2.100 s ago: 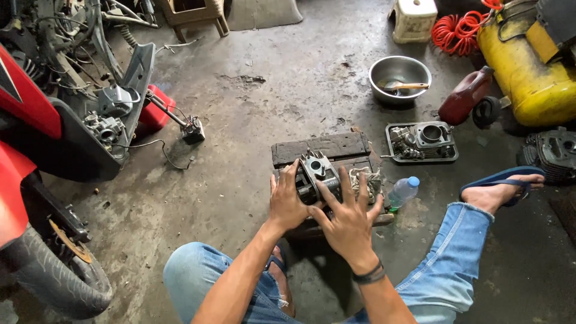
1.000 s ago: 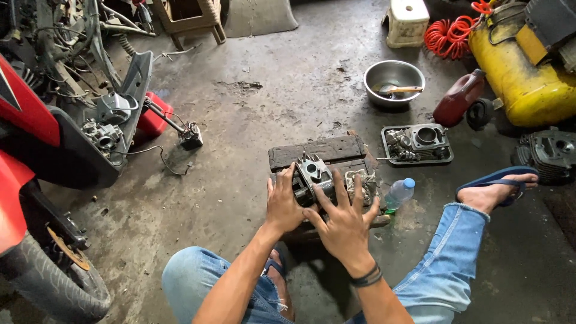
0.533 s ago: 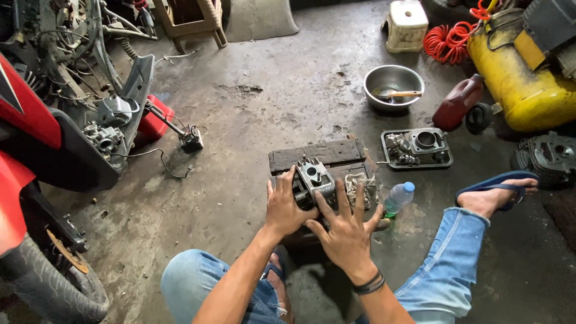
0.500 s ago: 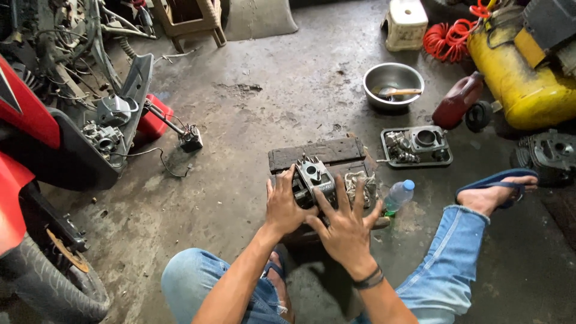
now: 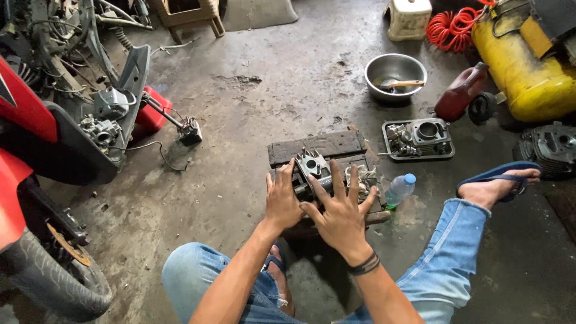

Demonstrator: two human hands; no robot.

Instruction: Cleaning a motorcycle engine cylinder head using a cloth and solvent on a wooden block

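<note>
The person sits on the concrete floor (image 5: 288, 90) with both legs spread, and both hands rest on a grey metal engine part (image 5: 313, 168) that lies on a dark wooden block (image 5: 318, 145) between the knees. The left hand (image 5: 283, 201) lies flat against the left side of the engine part, with its fingers pointing up and a little apart. The right hand (image 5: 341, 211) lies with fingers spread wide over the near side and the right side of the part; it covers also a second small metal piece (image 5: 367, 177) just beside. Both hands are open and press on the part; neither one closes around it. Compared with the earlier pictures, the hands and the engine part keep almost the same place on the block; only the view has shifted slightly, and the fingers of the right hand look a little more spread than two seconds ago. A clear plastic bottle with a blue cap (image 5: 398, 189) lies just to the right of the block. Further away, a black tray with a cylinder part (image 5: 419, 139) stands near a steel bowl (image 5: 395, 76) that holds a brush. A dark red jug (image 5: 459, 92) and a yellow tank (image 5: 523, 66) are at the right. At the left stands a red motorcycle (image 5: 36, 138) with its covers removed, and a small red container (image 5: 153, 114) is near it.
</note>
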